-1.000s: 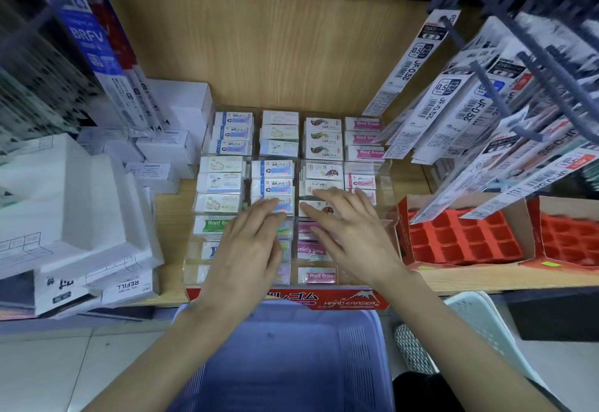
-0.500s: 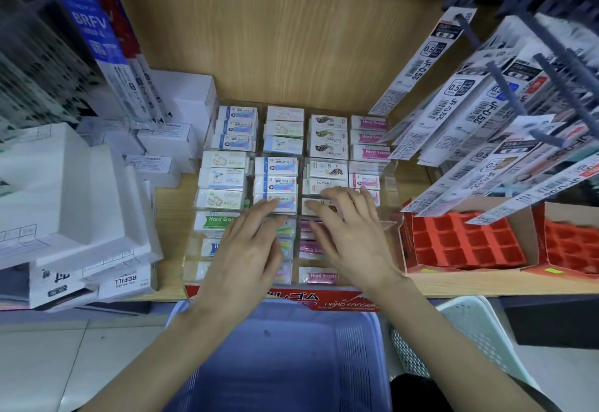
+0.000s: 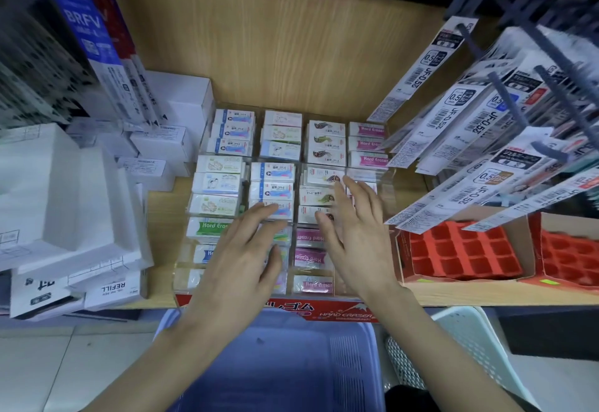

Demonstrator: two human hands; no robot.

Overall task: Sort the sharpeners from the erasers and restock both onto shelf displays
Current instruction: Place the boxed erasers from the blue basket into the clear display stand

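hands lie flat, left hand [image 3: 240, 252] and right hand [image 3: 359, 236] holding nothing, tidying erasers [image 3: 272, 186]; next, pick more stock.

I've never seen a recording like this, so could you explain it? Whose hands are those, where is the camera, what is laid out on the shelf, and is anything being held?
There is no machine here: a person is working with two bare hands, filmed by one wide-angle camera worn on the head, looking forward and down. The left hand and right hand are both open, fingers spread over small erasers lined up in a clear divided tray on a wooden shelf. Neither hand holds anything. White boxes are stacked to the left, red cardboard trays sit to the right with pen refill packs hanging above them, and a blue basket stands below.
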